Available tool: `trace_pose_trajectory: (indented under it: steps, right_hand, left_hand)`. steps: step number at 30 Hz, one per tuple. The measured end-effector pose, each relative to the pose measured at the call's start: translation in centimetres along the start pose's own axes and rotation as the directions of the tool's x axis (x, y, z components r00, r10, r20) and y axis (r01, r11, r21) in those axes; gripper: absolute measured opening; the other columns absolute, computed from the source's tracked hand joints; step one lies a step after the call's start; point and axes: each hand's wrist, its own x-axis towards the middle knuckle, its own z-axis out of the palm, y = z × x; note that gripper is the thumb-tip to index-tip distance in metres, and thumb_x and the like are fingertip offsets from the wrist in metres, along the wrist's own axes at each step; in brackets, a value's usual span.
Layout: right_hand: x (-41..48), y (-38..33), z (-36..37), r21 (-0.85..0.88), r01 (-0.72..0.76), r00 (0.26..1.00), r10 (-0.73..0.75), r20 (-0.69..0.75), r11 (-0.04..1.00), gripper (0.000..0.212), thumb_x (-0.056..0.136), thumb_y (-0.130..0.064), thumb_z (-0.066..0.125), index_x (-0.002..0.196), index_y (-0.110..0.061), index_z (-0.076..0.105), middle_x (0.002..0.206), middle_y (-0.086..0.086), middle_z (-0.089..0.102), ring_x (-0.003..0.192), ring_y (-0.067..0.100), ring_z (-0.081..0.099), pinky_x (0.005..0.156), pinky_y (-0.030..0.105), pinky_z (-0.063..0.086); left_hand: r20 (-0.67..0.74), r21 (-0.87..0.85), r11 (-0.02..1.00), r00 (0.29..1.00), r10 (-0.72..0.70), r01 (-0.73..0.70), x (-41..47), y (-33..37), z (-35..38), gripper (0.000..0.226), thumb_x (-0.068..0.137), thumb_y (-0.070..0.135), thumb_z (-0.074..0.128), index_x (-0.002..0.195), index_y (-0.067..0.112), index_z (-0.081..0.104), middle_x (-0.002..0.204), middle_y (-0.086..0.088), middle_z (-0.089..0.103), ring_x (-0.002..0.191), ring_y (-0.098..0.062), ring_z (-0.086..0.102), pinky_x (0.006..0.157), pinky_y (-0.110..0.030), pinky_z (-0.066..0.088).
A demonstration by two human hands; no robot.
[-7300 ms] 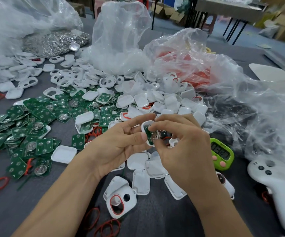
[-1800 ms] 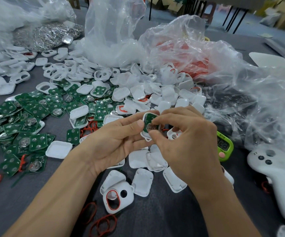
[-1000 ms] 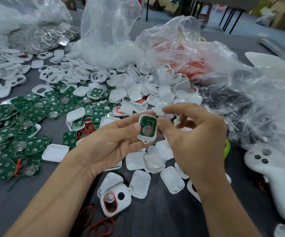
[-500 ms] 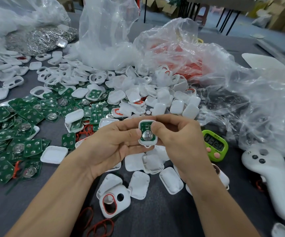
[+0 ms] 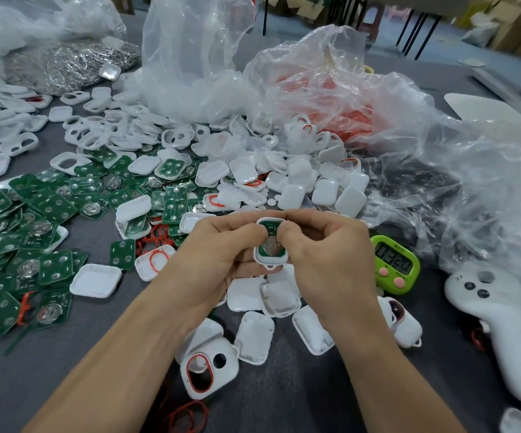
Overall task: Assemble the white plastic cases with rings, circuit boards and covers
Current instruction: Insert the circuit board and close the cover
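Both hands hold one white plastic case (image 5: 271,259) above the table's middle. A green circuit board (image 5: 272,245) with a round silver coin cell sits inside it, facing up. My left hand (image 5: 218,254) grips the case from the left, thumb on its upper edge. My right hand (image 5: 324,254) pinches it from the right, thumb pressing the top of the board. Loose white covers (image 5: 254,337) lie below my hands. A white case with a red ring (image 5: 209,367) lies near my left forearm. Green boards (image 5: 49,214) are heaped at the left.
White case parts (image 5: 293,173) are piled behind my hands. Clear plastic bags (image 5: 409,145) rise at the back and right, one over red rings. A green timer (image 5: 395,264) and a white controller (image 5: 499,329) lie at the right. Red rings (image 5: 187,414) lie near the front edge.
The board went from being worked into the case to lying flat in it. My right hand let go for a moment, then came back; its thumb now presses on the board's top.
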Motion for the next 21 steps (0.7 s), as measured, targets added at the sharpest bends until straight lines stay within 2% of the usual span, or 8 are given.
trace_pose_trajectory:
  steps: [4, 8, 12, 18, 21]
  right_hand:
    - [-0.28, -0.3, 0.24, -0.006, 0.012, 1.0, -0.013, -0.004, 1.0, 0.031, 0.086, -0.013, 0.074, 0.072, -0.041, 0.075, 0.066, -0.021, 0.073, 0.063, -0.002, 0.072, 0.056, 0.011, 0.052]
    - [-0.45, -0.31, 0.34, -0.012, 0.021, 1.0, -0.021, 0.001, 1.0, 0.029, 0.086, -0.013, 0.074, 0.077, -0.04, 0.077, 0.066, -0.022, 0.073, 0.063, -0.004, 0.071, 0.055, 0.008, 0.05]
    - [-0.51, -0.05, 0.53, -0.015, 0.0, 1.0, 0.0, -0.009, 1.0, 0.019, 0.085, -0.015, 0.075, 0.085, -0.032, 0.082, 0.067, -0.02, 0.074, 0.064, -0.003, 0.072, 0.059, 0.011, 0.054]
    - [-0.48, 0.25, 0.86, -0.001, -0.003, 1.0, 0.003, -0.001, 1.0, 0.023, 0.084, -0.016, 0.074, 0.078, -0.038, 0.078, 0.066, -0.02, 0.073, 0.063, -0.001, 0.071, 0.058, 0.012, 0.052]
    - [-0.29, 0.42, 0.79, 0.03, -0.04, 0.999, 0.04, 0.005, 0.999, 0.019, 0.085, -0.017, 0.075, 0.08, -0.035, 0.08, 0.069, -0.017, 0.075, 0.068, 0.003, 0.074, 0.067, 0.023, 0.061]
  left_hand:
    - [-0.035, -0.009, 1.0, 0.999, 0.025, -0.025, -0.16, 0.04, 0.27, 0.036, 0.092, -0.007, 0.053, 0.102, 0.01, 0.082, 0.087, -0.018, 0.077, 0.061, -0.015, 0.07, 0.055, -0.022, 0.057]
    - [-0.069, 0.016, 0.998, 0.996, 0.064, -0.063, -0.13, -0.02, 0.44, 0.035, 0.091, -0.009, 0.053, 0.102, 0.008, 0.082, 0.087, -0.02, 0.077, 0.059, -0.016, 0.068, 0.054, -0.022, 0.055]
    - [-0.094, 0.043, 0.995, 0.991, 0.092, -0.088, -0.22, -0.08, 0.5, 0.034, 0.091, -0.01, 0.056, 0.096, 0.008, 0.083, 0.085, -0.018, 0.078, 0.061, -0.015, 0.07, 0.053, -0.022, 0.054]
    - [-0.122, 0.046, 0.995, 0.988, 0.094, -0.089, -0.17, -0.07, 0.35, 0.037, 0.09, -0.012, 0.054, 0.091, 0.009, 0.084, 0.079, -0.017, 0.077, 0.056, -0.014, 0.067, 0.05, -0.021, 0.053]
    - [-0.107, 0.021, 0.995, 0.989, 0.099, -0.097, -0.29, 0.05, 0.49, 0.037, 0.09, -0.013, 0.052, 0.091, 0.007, 0.083, 0.077, -0.016, 0.076, 0.052, -0.013, 0.067, 0.047, -0.018, 0.052]
